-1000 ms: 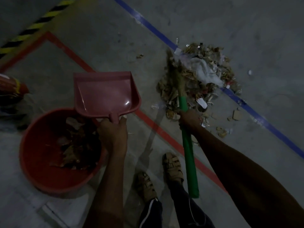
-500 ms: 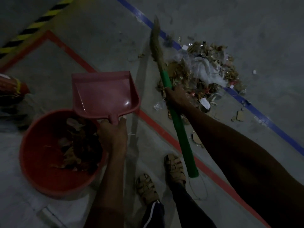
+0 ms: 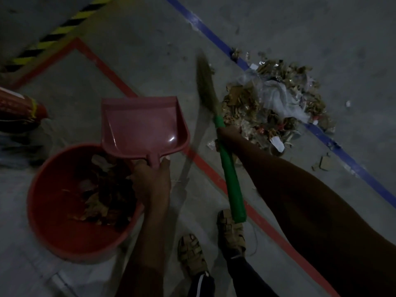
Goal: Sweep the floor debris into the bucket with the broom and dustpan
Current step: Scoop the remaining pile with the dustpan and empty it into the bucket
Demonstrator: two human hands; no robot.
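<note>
Two bare hands are at work over a dim concrete floor point(image 3: 139, 50); the left hand point(image 3: 151, 179) has its fingers and thumb curled round the short stub handle of the pink dustpan point(image 3: 141, 127), whose pan looks bare and whose wide open lip points up the frame, away from the person, its long axis running from handle to lip almost straight up the picture; the pan's rear edge overlaps the far rim of the red bucket point(image 3: 53, 221), which stands at the left, just beside the left forearm, with dark leaves and scraps lying inside it; the right hand point(image 3: 228, 137) grips the broom point(image 3: 230, 174) high on its green handle, fingers wrapped round it just below the bristles; the broom's long axis is steeply diagonal, the handle's butt lying low near the person's sandalled feet point(image 3: 230, 230) and the blurred straw-coloured bristles pointing up and slightly left, to the left of the debris pile point(image 3: 276, 103); that pile of cardboard bits, foil and white plastic lies at the right across a blue floor line point(image 3: 364, 174), well apart from the bucket; a red floor line point(image 3: 205, 166) runs diagonally between bucket and pile; yellow-and-black hazard tape point(image 3: 55, 35) crosses the upper left corner; a red sack point(image 3: 19, 112) lies at the left edge.
</note>
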